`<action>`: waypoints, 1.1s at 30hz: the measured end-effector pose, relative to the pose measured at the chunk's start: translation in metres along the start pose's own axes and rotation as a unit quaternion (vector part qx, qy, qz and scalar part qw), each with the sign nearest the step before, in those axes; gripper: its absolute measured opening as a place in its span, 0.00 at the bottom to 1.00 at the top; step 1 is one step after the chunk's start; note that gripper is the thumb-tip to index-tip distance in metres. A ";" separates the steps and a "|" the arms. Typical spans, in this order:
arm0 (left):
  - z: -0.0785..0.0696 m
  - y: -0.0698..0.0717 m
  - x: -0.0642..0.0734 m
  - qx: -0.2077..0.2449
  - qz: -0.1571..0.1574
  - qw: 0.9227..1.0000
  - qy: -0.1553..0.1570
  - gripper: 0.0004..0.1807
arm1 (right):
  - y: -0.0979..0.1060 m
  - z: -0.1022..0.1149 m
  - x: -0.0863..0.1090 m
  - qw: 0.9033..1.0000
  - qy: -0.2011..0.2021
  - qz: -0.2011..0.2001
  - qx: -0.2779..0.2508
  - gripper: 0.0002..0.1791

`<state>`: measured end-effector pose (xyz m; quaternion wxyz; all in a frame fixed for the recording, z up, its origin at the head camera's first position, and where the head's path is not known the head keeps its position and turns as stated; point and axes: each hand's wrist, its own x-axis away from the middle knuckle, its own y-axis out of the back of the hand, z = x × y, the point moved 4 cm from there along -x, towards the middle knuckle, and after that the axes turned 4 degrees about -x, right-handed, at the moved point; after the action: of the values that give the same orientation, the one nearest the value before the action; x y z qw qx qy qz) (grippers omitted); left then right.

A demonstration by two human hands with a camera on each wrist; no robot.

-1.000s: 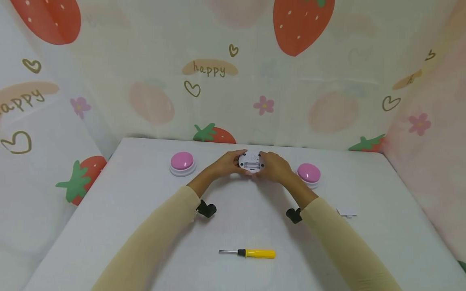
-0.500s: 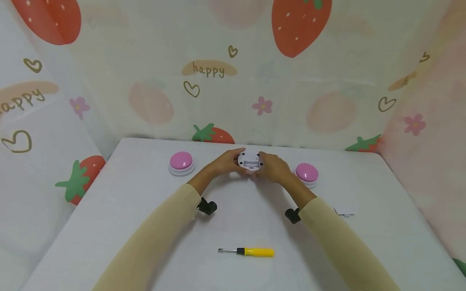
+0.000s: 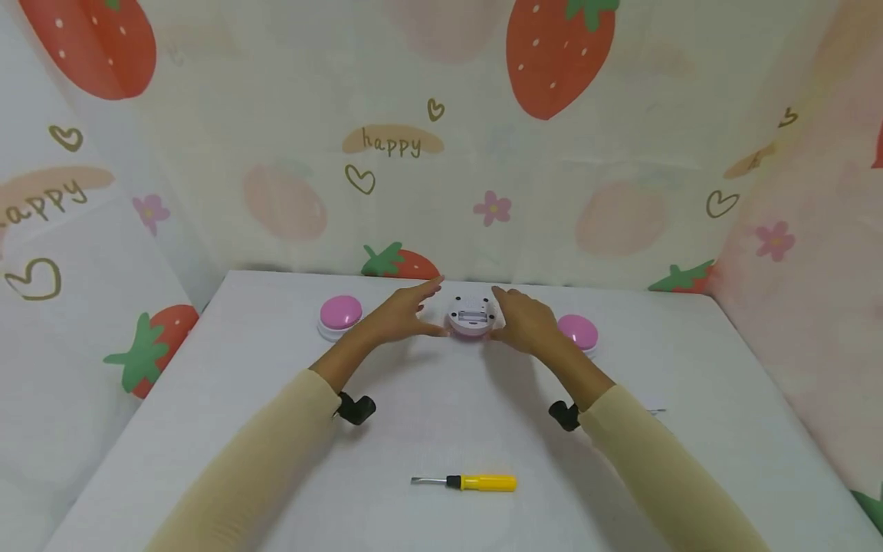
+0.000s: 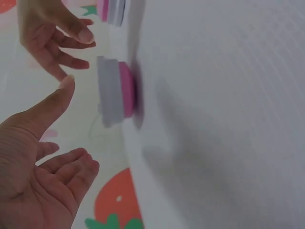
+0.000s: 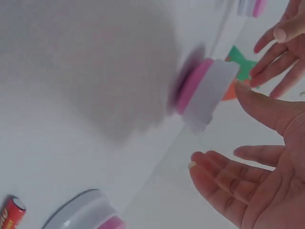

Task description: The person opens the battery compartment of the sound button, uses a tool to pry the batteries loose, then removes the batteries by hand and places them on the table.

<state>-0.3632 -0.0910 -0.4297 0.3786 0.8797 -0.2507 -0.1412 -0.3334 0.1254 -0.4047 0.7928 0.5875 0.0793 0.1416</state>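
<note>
A round white push-button buzzer (image 3: 472, 303) stands upside down on the white table, its pink dome beneath and a battery compartment showing on top. Left of it, my left hand (image 3: 400, 314) has its fingers spread, with a gap to the buzzer's edge. On the other side my right hand (image 3: 527, 322) stays close by, thumb and fingers extended and apart. Both wrist views show the flipped buzzer (image 4: 112, 90) between the two hands with no finger wrapped round it.
One pink-topped buzzer (image 3: 341, 313) stands at the left, another (image 3: 578, 331) behind my right wrist. A yellow-handled screwdriver (image 3: 488, 483) lies near the front. In the right wrist view a red battery (image 5: 14, 212) is at the lower left corner. Strawberry-print cloth (image 3: 552, 192) closes off the back.
Both hands held the upside-down buzzer before; now they have let go and it stands on the table. My left hand has moved off leftward, and the right has opened slightly away.
</note>
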 end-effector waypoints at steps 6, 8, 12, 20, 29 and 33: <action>0.002 0.033 0.037 -0.029 -0.031 0.999 -0.003 0.55 | 0.008 0.021 0.006 1.000 0.018 -0.025 -0.005 0.46; 0.006 0.043 0.048 -0.030 -0.044 0.999 -0.001 0.55 | 0.008 0.030 0.007 0.999 0.021 -0.025 -0.013 0.46; 0.016 0.061 0.067 -0.041 -0.068 0.997 0.006 0.54 | 0.006 0.052 0.007 0.999 0.035 -0.028 -0.018 0.45; 0.055 0.086 0.097 -0.025 -0.098 0.994 0.045 0.54 | -0.011 0.097 -0.007 0.996 0.085 -0.005 -0.040 0.44; 0.102 0.085 0.108 0.004 -0.119 0.986 0.116 0.55 | -0.054 0.115 -0.039 0.989 0.071 0.072 -0.109 0.43; 0.115 0.080 0.107 0.012 -0.109 0.986 0.125 0.55 | -0.072 0.124 -0.049 0.985 0.069 0.102 -0.125 0.45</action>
<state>-0.3508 -0.2656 -0.4543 0.3791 0.9169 -0.1054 -0.0672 -0.3345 -0.0220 -0.4382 0.8339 0.4780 0.0550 0.2703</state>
